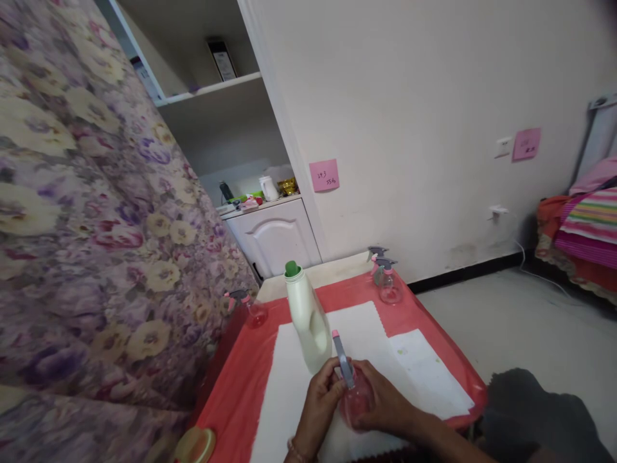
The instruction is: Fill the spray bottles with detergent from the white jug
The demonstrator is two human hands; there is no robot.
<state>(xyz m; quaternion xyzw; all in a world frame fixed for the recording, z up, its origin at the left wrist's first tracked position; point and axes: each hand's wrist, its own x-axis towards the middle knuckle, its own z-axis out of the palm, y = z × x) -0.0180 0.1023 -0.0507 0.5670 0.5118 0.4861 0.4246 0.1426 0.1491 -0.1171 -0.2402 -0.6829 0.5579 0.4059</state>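
Close to me over the table, both hands are on a clear pinkish spray bottle (355, 405) with a grey trigger head (343, 363) and a pink nozzle tip. My left hand (322, 397) has its fingers closed at the spray head and neck. Wrapped around the bottle's body from the right is my right hand (383, 399). Just beyond them a tall pale green jug (308, 321) with a green cap stands upright. White paper sheets (289, 386) lie beneath on the red tablecloth (226, 399).
Another spray bottle (255, 312) stands at the table's left edge. More spray bottles (389, 286) are at the far right corner. A round yellowish lid or container (195, 445) sits at the near left. A floral curtain (120, 257) hangs along the left side.
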